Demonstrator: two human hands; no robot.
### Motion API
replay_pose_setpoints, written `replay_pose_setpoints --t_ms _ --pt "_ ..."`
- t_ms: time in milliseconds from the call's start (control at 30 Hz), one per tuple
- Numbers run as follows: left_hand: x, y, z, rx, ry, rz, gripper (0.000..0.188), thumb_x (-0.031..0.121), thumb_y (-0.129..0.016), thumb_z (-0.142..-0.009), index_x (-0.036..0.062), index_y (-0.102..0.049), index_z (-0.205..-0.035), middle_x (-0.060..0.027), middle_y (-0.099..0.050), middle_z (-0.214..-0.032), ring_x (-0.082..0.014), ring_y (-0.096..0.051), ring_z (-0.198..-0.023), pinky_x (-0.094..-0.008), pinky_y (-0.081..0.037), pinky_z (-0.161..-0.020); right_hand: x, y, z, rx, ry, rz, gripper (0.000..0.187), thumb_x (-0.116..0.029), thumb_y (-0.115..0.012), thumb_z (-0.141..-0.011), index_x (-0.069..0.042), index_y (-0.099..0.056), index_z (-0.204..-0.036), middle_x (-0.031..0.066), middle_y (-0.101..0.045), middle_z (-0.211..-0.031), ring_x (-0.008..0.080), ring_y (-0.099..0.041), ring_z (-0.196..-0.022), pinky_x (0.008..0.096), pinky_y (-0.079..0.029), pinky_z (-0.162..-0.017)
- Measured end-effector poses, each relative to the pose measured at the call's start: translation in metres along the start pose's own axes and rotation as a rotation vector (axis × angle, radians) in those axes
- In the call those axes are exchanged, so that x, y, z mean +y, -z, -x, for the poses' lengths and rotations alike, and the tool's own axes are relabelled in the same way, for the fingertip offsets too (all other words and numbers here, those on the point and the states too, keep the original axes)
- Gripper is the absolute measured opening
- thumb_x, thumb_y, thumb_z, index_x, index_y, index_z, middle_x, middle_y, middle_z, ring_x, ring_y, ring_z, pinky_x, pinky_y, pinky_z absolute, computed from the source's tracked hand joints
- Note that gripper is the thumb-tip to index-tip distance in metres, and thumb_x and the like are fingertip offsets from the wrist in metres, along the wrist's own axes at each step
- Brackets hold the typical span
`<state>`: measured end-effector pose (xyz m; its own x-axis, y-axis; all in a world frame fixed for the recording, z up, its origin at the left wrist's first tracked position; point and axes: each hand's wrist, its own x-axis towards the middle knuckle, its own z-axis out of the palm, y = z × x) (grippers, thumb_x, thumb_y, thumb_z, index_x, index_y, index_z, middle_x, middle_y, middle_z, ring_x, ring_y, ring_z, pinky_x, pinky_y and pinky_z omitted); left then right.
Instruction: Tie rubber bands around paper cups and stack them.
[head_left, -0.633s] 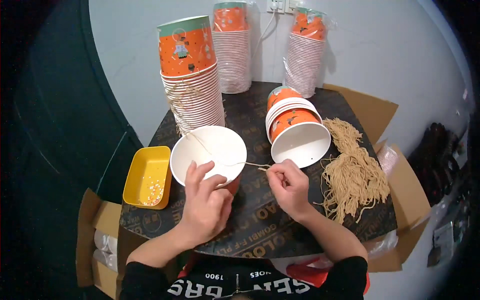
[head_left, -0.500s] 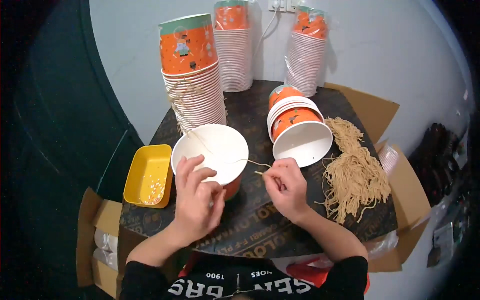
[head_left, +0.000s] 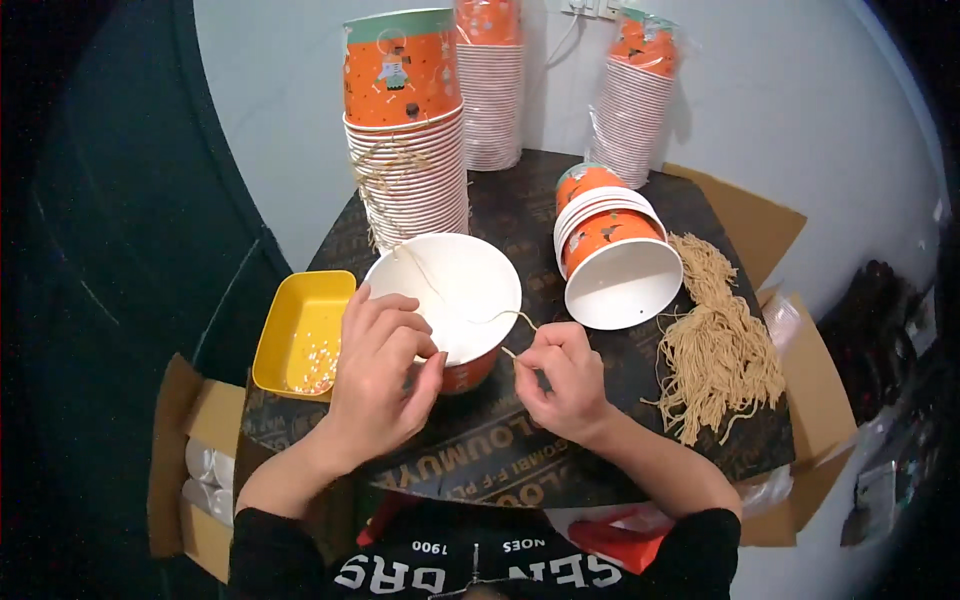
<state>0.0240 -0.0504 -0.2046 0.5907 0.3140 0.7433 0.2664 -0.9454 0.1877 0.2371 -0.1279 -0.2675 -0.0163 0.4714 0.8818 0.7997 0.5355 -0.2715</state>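
One view only, from a head-worn fisheye camera looking steeply down and forward at a dark table point(head_left: 620, 455) close below. The forearms enter from the near edge, with the left hand point(head_left: 380, 375) and right hand point(head_left: 562, 382) near the centre. The far wall point(head_left: 790, 110) fills the top. Straight edges curve toward the rim, and the corners are black. No second view shares the scene.

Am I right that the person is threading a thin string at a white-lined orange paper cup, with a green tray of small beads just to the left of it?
Not quite: the tray is yellow, not green, as the head view shows. The rest holds: the left hand rests on the orange paper cup, the right hand pinches the thin string, and the tray of small beads sits just left of the cup.
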Motion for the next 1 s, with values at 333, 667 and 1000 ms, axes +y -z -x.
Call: replay_pose_setpoints --t_ms 333,667,1000 --pt "-0.002 -0.003 -0.007 -0.057 0.017 0.038 0.015 0.000 -0.070 -0.077 0.0057 -0.058 -0.082 -0.0096 -0.062 -0.091 -0.0317 -0.059 -0.105 -0.0559 -0.034 -0.105 0.003 -0.004 0.000 -0.041 0.023 0.030 0.018 0.001 -0.074 -0.069 -0.006 -0.062 -0.082 0.0088 -0.055 -0.090 0.0236 -0.061 -0.062 0.0334 -0.051 -0.051" --pt "-0.002 -0.007 -0.010 -0.055 0.002 0.032 0.015 0.001 -0.072 -0.075 0.0035 -0.058 -0.081 -0.0119 -0.061 -0.086 -0.0324 -0.059 -0.103 -0.0593 -0.035 -0.105 0.005 -0.005 -0.001 -0.017 0.057 0.023 0.019 0.002 -0.074 -0.069 -0.005 -0.062 -0.082 0.0092 -0.056 -0.089 0.0230 -0.061 -0.061 0.0325 -0.051 -0.049" --pt "-0.002 -0.008 -0.012 -0.067 0.004 0.026 0.014 0.002 -0.072 -0.075 0.0029 -0.059 -0.079 -0.0135 -0.062 -0.086 -0.0321 -0.060 -0.102 -0.0590 -0.035 -0.105 0.006 -0.008 -0.004 -0.007 0.072 0.007 0.019 0.004 -0.074 -0.068 -0.003 -0.061 -0.080 0.0098 -0.055 -0.087 0.0223 -0.060 -0.060 0.0322 -0.050 -0.049"
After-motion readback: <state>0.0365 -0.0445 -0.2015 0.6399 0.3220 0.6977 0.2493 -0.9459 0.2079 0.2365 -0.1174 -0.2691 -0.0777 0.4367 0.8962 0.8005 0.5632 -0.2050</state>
